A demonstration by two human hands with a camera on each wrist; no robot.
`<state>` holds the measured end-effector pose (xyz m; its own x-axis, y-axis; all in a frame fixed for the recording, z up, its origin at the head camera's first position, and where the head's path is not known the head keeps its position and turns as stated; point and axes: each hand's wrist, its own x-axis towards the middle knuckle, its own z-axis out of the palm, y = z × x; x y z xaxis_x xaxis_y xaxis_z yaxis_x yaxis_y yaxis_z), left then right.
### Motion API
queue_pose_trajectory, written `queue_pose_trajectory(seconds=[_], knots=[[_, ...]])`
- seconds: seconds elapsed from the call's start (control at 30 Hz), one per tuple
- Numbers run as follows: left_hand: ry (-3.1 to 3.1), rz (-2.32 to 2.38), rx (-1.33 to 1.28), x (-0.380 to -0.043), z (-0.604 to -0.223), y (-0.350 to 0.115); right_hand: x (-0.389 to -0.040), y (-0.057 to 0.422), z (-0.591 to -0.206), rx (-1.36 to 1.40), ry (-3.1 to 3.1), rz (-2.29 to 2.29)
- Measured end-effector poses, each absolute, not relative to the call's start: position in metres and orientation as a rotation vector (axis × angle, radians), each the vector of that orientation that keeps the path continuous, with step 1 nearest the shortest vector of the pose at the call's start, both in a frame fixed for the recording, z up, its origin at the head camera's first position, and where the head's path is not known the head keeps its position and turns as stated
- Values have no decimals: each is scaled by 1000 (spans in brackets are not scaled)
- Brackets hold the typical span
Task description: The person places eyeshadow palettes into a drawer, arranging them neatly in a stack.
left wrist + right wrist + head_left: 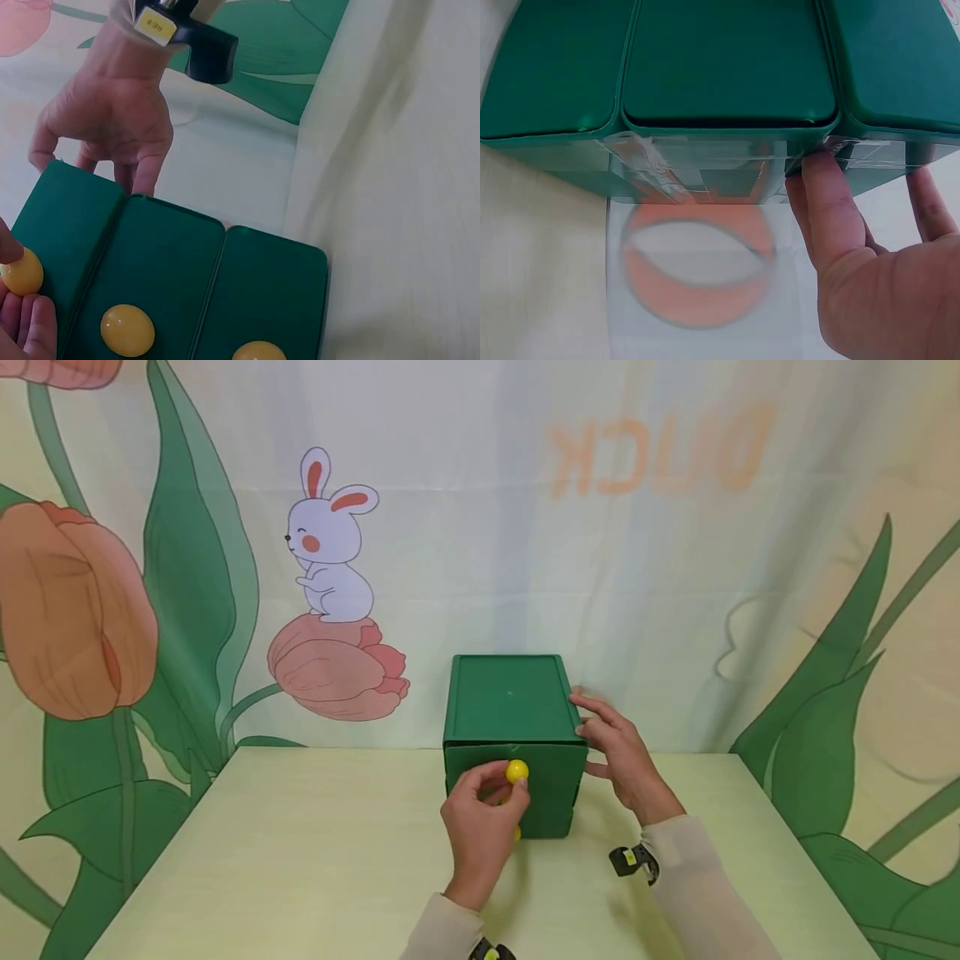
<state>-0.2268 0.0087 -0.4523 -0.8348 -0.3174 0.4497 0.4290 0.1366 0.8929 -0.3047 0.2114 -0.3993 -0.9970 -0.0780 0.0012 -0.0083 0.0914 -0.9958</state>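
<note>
A green box [510,697] of three stacked drawers stands on the table. Round yellow knobs sit on the drawer fronts. My left hand [480,831] pinches the top yellow knob [517,771] between thumb and fingers. Lower down, the middle knob [127,330] and the bottom knob [259,351] show in the left wrist view. My right hand [622,756] rests against the box's right side, fingers spread near the upper edge. In the right wrist view, that hand [885,281] touches the side by the top drawer, with fingertips partly hidden.
The pale table [300,843] extends around the box. Right behind it hangs a printed curtain [480,527] with tulips and a rabbit. Clear tape [727,161] runs along the box's side. A small black camera [630,860] is strapped at the right wrist.
</note>
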Motion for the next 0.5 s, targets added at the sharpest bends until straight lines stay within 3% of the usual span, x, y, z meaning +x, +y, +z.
queue_pose_trajectory(seconds=[0.5], knots=[[-1973,-1761,-89,-238,-446,3,-302,213,-399,-104,2289,-2067]])
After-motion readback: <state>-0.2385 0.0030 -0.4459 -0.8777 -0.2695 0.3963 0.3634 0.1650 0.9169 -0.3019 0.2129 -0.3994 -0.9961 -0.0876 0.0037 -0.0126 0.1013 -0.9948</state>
